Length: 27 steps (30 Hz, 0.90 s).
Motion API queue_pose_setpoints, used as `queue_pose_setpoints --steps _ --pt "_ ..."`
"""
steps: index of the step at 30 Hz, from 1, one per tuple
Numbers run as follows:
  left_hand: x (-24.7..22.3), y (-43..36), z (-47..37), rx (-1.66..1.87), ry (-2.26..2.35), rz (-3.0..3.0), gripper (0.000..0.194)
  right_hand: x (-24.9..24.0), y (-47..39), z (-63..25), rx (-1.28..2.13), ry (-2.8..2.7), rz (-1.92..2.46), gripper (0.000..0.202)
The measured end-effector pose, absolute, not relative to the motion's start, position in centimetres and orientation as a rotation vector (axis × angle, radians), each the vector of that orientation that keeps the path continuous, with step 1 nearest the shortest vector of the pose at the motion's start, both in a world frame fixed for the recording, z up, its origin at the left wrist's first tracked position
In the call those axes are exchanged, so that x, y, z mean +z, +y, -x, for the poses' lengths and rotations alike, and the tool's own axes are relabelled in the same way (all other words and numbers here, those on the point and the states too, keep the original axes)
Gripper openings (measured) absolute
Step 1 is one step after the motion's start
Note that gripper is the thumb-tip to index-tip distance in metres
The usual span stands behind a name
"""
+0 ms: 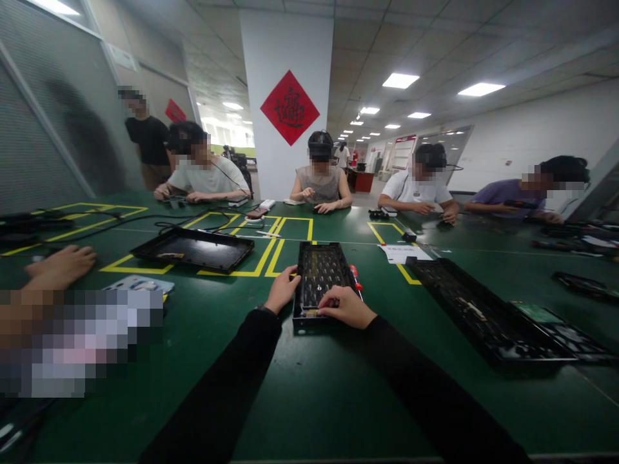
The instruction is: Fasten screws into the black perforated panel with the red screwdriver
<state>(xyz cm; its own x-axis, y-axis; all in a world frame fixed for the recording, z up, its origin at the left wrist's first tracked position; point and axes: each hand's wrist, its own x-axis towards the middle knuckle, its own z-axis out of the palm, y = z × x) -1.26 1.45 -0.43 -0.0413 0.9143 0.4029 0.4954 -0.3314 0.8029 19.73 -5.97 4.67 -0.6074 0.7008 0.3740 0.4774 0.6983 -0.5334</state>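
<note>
A black rectangular plastic casing (319, 270) lies in front of me on the green table, its open side up, with rows of small slots or pins inside. My left hand (283, 290) grips its left rim, thumb over the edge. Inside the near end, my right hand (349, 307) has its fingers pinched together beside a small yellowish strip (309, 314). Whatever those fingertips hold is hidden. Against the casing's right side rests a red-handled screwdriver (356, 278).
Another black casing (193, 248) sits at the left, and a long one (488, 312) at the right near a green circuit board (536, 313). A paper sheet (405, 253) lies ahead. A co-worker's hand (62, 264) rests at far left. Several people sit opposite.
</note>
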Motion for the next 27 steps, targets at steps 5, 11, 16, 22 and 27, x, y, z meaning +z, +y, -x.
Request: queue_pose_setpoints --steps 5,11,16,22,27 --pt "-0.21 1.24 1.24 1.324 1.491 -1.813 0.037 4.52 -5.83 -19.76 0.526 -2.335 0.91 0.02" --pt "-0.19 1.19 1.22 1.335 1.486 -1.829 0.037 4.37 -5.8 -19.81 0.542 -2.333 0.898 0.02" --pt "-0.14 1.17 1.2 1.326 1.48 -1.819 0.037 4.49 -5.71 -19.73 0.584 -2.352 0.899 0.02" --pt "0.02 0.91 1.24 1.324 1.475 -1.825 0.037 4.71 -5.53 -19.72 0.644 -2.384 0.897 0.021" --pt "0.18 0.82 1.2 1.324 1.495 -1.826 0.037 4.7 -5.37 -19.72 0.683 -2.343 0.939 0.025"
